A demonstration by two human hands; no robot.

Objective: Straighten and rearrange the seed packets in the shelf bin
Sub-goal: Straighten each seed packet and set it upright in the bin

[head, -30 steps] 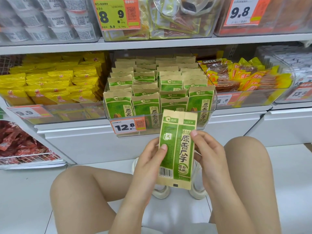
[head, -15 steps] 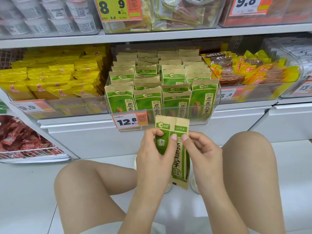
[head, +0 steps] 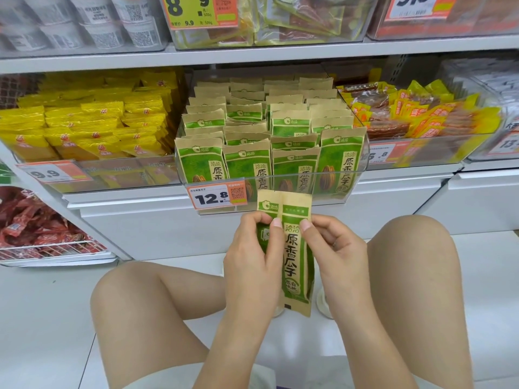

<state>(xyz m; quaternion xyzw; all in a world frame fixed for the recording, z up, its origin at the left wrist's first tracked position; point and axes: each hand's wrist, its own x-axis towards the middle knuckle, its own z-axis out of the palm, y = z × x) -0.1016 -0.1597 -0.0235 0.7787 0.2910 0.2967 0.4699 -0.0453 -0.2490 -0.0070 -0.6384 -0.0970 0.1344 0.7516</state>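
Both your left hand (head: 252,256) and right hand (head: 334,248) pinch the seed packet (head: 295,265); looks light and crinkly, so keep hold by its edges.

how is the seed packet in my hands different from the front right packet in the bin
The held packet is out of the clear bin, pinched by the left hand and right hand; the front right packet stands inside. The held one looks folded lengthwise and narrow; the front right one shows its full face. Both share green and kraft-brown printing.

Two hands (head: 252,256), one held packet (head: 295,256)
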